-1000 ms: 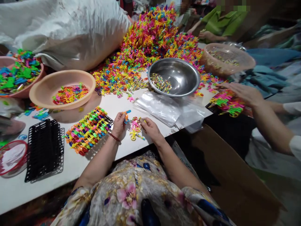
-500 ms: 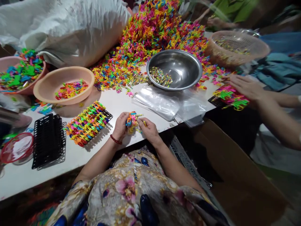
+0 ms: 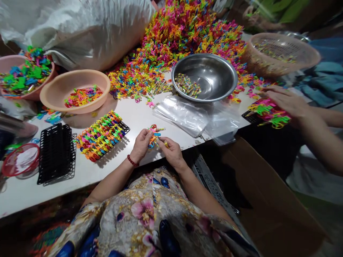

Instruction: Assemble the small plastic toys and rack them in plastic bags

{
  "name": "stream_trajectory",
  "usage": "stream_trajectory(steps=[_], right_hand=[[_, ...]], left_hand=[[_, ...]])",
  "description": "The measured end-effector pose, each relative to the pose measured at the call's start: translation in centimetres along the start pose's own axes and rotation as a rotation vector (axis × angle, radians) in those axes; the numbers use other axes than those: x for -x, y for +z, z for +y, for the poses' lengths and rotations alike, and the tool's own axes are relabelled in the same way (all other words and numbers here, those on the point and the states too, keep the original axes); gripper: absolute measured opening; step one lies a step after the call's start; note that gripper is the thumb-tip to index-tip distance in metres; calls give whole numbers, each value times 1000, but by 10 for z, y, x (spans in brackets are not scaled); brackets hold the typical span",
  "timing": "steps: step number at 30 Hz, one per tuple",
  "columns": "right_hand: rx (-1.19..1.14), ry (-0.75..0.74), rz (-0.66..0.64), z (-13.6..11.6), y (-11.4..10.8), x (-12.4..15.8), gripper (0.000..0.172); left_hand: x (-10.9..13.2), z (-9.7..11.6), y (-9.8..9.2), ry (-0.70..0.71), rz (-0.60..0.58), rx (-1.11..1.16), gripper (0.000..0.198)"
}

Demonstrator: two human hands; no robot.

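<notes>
Between my hands, over the table's front edge, are a few small colourful plastic toy pieces (image 3: 152, 137), too small to name surely. My left hand (image 3: 141, 144), with a red bead bracelet on its wrist, is closed on them. My right hand (image 3: 171, 151) pinches a small striped stick (image 3: 166, 144) at their right side. To the left of my hands lies a black rack (image 3: 124, 127) filled with rows of colourful plastic toy pieces (image 3: 102, 137). Farther left rest several stacked black racks (image 3: 56, 153).
A steel bowl (image 3: 233, 76) holds striped sticks, with clear plastic bags (image 3: 182, 116) before it. Behind rises a heap of colourful pieces (image 3: 184, 39). Peach basin (image 3: 48, 94), red basket (image 3: 8, 160) and white sack (image 3: 88, 35) stand left. A co-worker's hands (image 3: 286, 101) handle another filled rack at right.
The toy pieces between my hands have turned, and a blue one now shows lower down. My hands stay close together. The whole view has shifted slightly.
</notes>
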State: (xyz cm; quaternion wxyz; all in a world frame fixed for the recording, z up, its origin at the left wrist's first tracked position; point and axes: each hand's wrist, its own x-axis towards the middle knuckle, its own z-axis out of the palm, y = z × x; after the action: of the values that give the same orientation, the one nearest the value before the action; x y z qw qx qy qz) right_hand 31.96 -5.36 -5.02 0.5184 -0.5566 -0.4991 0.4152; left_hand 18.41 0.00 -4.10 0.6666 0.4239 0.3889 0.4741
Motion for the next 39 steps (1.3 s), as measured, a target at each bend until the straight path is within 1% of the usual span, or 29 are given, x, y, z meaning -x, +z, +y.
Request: stream_trajectory(steps=[3, 6, 10, 12, 15, 18, 21, 24, 26, 28, 31, 33, 34, 36, 38, 39], right_hand=[[14, 1, 21, 3, 1, 0, 35], [20, -21, 10, 5, 0, 0, 33], [28, -63, -9, 9, -4, -2, 31], [35, -97, -22, 10, -5, -3, 29], [35, -125, -61, 9, -4, -4, 26], [48, -155, -100, 6, 0, -3, 23], [114, -193, -131, 2, 0, 0, 23], [205, -188, -158, 1, -7, -3, 23], [253, -184, -140, 5, -16, -10, 25], [317, -205, -63, 12, -27, -19, 28], [423, -229, 74, 24, -42, -28, 34], [442, -222, 99, 31, -48, -28, 35], [436, -217, 95, 34, -50, -27, 34], [409, -202, 76, 39, -52, -21, 33], [384, -165, 74, 42, -52, -14, 33], [371, -141, 78, 43, -52, -11, 33]], left_hand=[[0, -1, -1, 16, 13, -33, 47], [0, -2, -3, 20, 17, -80, 47], [-1, -1, -7, 9, -10, -175, 42], [-2, -1, -9, -21, -19, -207, 40], [-4, -1, -10, -65, 0, -247, 37], [-5, -3, -11, -46, 12, -279, 36], [-6, -7, -11, -17, 2, -285, 39], [-15, -12, -7, -4, -27, -265, 41], [-29, -16, -5, 24, -9, -275, 39], [-48, -17, -3, 61, 74, -331, 32], [-85, -15, -2, 121, 233, -516, 16], [-114, -12, -1, 140, 300, -667, 7], [-128, -11, 0, 144, 312, -735, 6], [-155, -9, 2, 158, 304, -849, 18], [-178, -8, 6, 192, 263, -916, 29], [-188, -8, 7, 205, 238, -926, 30]])
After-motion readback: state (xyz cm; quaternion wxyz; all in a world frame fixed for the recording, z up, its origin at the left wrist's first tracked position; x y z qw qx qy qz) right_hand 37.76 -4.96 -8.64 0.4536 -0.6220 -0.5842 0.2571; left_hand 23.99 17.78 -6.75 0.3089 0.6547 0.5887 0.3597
